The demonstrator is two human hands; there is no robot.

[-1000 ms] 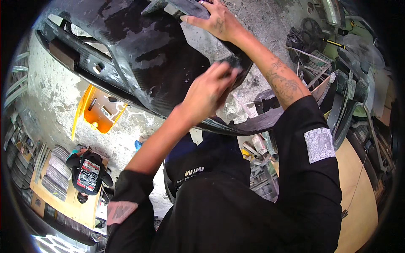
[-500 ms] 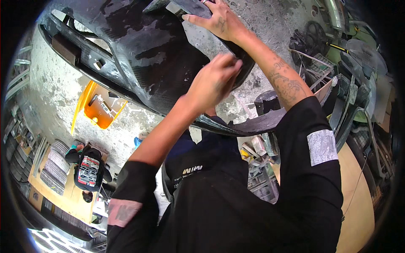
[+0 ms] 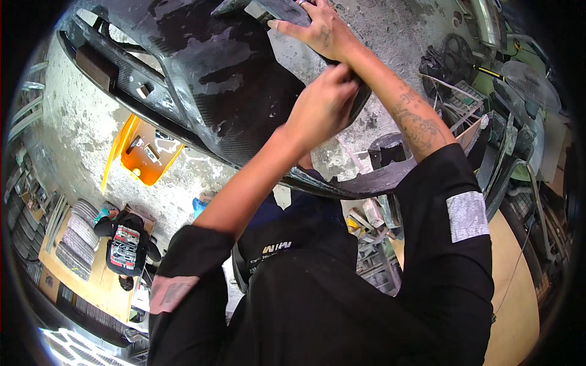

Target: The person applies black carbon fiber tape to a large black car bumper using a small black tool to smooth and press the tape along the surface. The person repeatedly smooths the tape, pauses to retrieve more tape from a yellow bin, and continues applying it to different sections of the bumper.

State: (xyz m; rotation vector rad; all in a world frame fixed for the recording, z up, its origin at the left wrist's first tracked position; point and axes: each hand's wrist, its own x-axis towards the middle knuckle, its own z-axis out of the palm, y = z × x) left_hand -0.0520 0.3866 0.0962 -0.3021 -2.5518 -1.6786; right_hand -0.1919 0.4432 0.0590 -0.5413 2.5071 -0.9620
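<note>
You have a big dark car bumper (image 3: 226, 104) in front of you. It is black with dull grey scuffed patches and a woven pattern on it. It tilts across the top of your view, from upper left down to lower right. Its curved lower edge bends toward your chest.

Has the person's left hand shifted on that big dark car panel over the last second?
Yes. The left hand has slid toward the right hand, along the dark panel, and now meets the right wrist.
</note>
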